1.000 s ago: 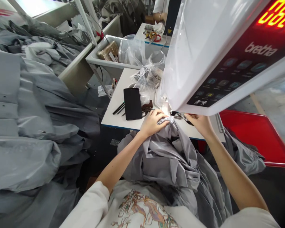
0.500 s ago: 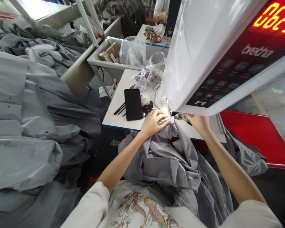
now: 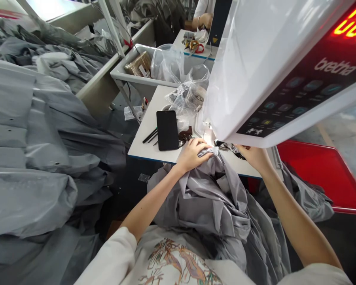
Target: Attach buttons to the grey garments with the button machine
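Note:
My left hand (image 3: 192,155) is closed on the edge of a grey coated garment (image 3: 207,194), at the lit working point under the white machine head (image 3: 249,71). The garment's bulk hangs in folds over the table's front edge and onto my lap. On the other side of the working point, my right hand (image 3: 253,156) is at small shiny metal parts (image 3: 235,149) on the table. Its fingers are curled together and partly hidden by the machine housing, so what they pinch cannot be made out.
A black phone (image 3: 167,130) lies on the white table (image 3: 142,146), beside dark pens (image 3: 150,135) and clear plastic bags (image 3: 190,97). Behind stands a grey trough (image 3: 121,73). Grey garments (image 3: 32,158) are heaped at left, a red tray (image 3: 323,174) at right. A co-worker's hand (image 3: 206,19) shows at the back.
My right hand has shifted slightly right, away from the working point, over the metal parts. The left hand keeps its hold on the garment. The view has turned a little.

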A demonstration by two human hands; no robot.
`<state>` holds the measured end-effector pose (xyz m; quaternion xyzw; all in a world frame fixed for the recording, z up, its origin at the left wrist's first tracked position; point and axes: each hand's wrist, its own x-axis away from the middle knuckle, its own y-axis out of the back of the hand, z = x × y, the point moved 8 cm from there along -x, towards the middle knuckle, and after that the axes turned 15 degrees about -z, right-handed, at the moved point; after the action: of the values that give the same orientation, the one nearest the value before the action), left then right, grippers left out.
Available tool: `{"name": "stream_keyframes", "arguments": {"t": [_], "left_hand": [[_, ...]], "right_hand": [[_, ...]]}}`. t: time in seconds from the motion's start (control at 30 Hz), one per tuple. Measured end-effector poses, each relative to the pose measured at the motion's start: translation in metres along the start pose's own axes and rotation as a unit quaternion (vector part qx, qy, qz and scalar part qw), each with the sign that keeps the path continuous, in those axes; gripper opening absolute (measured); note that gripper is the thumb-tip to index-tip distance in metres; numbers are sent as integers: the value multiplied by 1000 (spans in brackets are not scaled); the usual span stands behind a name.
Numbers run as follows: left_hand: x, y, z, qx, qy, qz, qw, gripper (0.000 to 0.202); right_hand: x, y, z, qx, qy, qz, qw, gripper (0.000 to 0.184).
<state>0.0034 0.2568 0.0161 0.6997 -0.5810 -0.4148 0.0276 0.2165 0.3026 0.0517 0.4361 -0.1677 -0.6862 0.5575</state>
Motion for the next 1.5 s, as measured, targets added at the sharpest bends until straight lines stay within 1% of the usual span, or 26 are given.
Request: {"name": "stream_keyframes", "arguments": {"t": [0.07, 0.13, 0.23, 0.33, 0.43, 0.53, 0.77, 0.9, 1.03, 1.3, 1.43, 1.5], "left_hand": [[0, 1, -1, 2, -1, -3, 1000, 24], [0, 1, -1, 3, -2, -6, 1000, 24], [0, 2, -2, 4, -5, -6, 1000, 24], [0, 2, -2, 6, -8, -2, 1000, 24], [-1, 1, -3, 6, -9, 4, 1000, 24], [-1, 1, -2, 5, -8, 4, 1000, 25], [0, 1, -2, 5, -10, 7, 1000, 25], [0, 1, -2, 3, -9, 7, 1000, 25], [0, 1, -1, 5, -9, 5, 1000, 24], [0, 1, -2, -7, -7, 9, 1000, 24], [-1, 2, -3, -10, -9, 9, 1000, 24], [-1, 2, -3, -8, -7, 10, 1000, 24]], "right_hand": [[7, -1, 9, -56, -34, 9, 998, 21], [14, -7, 21, -105, -63, 32, 992, 22], [22, -20, 42, -160, -71, 83, 981, 22], [25, -27, 59, -155, -37, 106, 981, 24], [25, -28, 70, -102, 18, 101, 989, 26], [24, -27, 78, -81, 62, 87, 991, 24], [24, -28, 83, -54, 93, 83, 991, 32], [23, -28, 88, -42, 103, 68, 991, 27], [23, -30, 91, -47, 101, 66, 992, 23], [25, -31, 88, -46, 87, 75, 992, 33], [25, -27, 89, -35, 88, 38, 995, 36], [26, -25, 89, -34, 89, 16, 995, 31]]}}
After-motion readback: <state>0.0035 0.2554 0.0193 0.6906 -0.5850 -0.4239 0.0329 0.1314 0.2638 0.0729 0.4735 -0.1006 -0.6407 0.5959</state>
